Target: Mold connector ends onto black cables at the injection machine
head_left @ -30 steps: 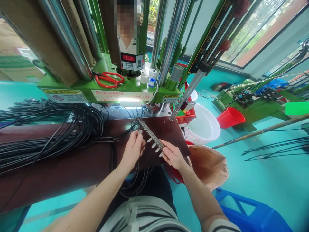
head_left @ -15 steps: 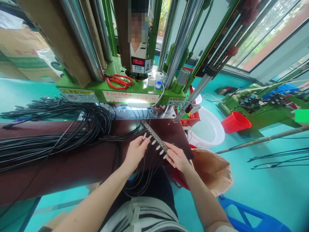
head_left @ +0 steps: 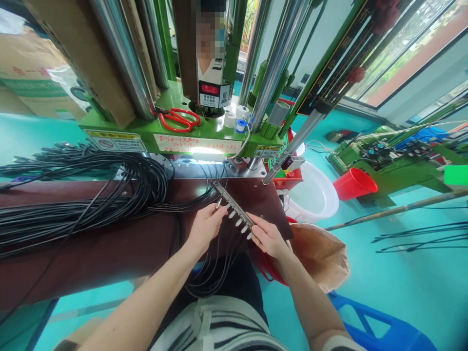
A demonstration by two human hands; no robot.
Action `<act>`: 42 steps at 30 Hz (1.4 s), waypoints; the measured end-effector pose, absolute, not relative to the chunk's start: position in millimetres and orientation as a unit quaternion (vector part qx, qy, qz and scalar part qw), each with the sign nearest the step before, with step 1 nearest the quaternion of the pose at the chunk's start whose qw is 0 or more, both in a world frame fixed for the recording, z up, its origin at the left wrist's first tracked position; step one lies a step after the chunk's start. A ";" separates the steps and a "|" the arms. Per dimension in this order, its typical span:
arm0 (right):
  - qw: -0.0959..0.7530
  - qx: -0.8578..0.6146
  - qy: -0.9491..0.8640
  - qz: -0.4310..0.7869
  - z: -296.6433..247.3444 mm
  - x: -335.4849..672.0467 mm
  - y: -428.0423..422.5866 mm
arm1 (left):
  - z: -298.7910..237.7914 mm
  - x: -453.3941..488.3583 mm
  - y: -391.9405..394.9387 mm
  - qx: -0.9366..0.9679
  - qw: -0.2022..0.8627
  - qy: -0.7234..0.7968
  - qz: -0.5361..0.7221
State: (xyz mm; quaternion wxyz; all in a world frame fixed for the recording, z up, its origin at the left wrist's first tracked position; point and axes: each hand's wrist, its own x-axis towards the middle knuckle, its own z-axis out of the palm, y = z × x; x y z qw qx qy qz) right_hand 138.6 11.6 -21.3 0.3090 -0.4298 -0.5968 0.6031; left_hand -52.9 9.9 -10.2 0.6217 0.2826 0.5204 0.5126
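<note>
A narrow metal fixture bar (head_left: 231,205) lies slantwise on the dark red worktable (head_left: 91,243), with several silver connector tips along its near side. My left hand (head_left: 204,226) is closed in a pinch on one cable connector at the bar's far end. My right hand (head_left: 266,237) grips the bar's near end with closed fingers. Thin black cables (head_left: 212,273) hang from the connectors down toward my lap.
A big bundle of black cables (head_left: 80,200) covers the table's left. Behind stands a green press machine (head_left: 183,131) with red scissors (head_left: 179,118) and tape rolls on its ledge. On the floor at right are a white basin (head_left: 314,195), a red bucket (head_left: 354,183), a brown bag (head_left: 321,258) and a blue stool (head_left: 383,326).
My left hand has moved its pinched connector from beside the bar up to the bar's far end. The right hand keeps its hold on the bar. The camera view has shifted slightly.
</note>
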 end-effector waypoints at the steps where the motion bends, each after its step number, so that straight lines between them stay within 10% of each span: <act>1: 0.306 -0.431 -0.606 0.594 -21.6 138.1 11.5 | -9.9 -52.6 10.3 0.285 0.616 0.527 0.512; 22: 0.286 -0.416 -0.581 0.639 -10.6 139.4 15.9 | -18.5 -70.7 11.5 0.516 0.457 0.565 0.454; 42: 0.205 -0.387 -0.740 0.511 -2.5 138.9 15.5 | -10.2 -79.5 11.4 0.397 0.600 0.556 0.415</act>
